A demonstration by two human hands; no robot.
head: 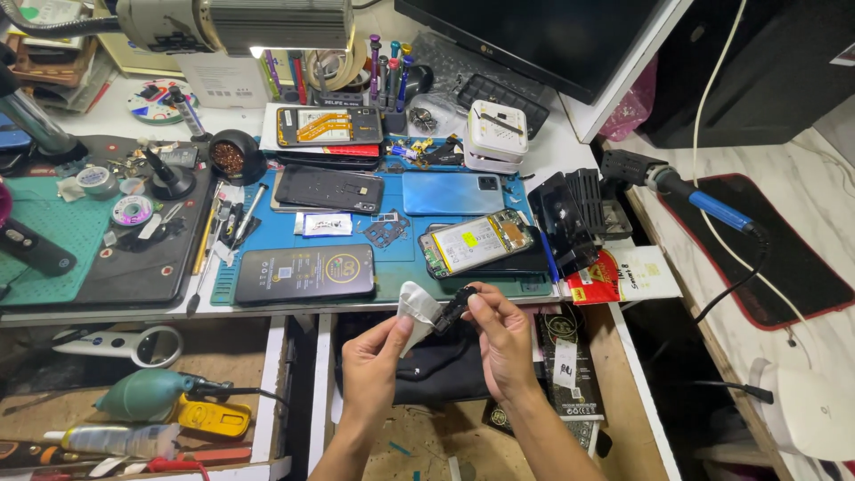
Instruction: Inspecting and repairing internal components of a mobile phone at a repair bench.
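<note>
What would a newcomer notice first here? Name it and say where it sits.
First, the two hands at centre bottom: the left hand pinches a white cloth, the right hand a small black part. Behind them, a blue work mat carries several phones, one opened phone showing its battery.

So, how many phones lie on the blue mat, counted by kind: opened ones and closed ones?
Opened phones, insides showing: 2 (upper phone with orange ribbon cables, phone with pale battery)
Closed phones or backs: 3 (dark phone, blue phone, black phone, screen up)
Total: 5
</note>
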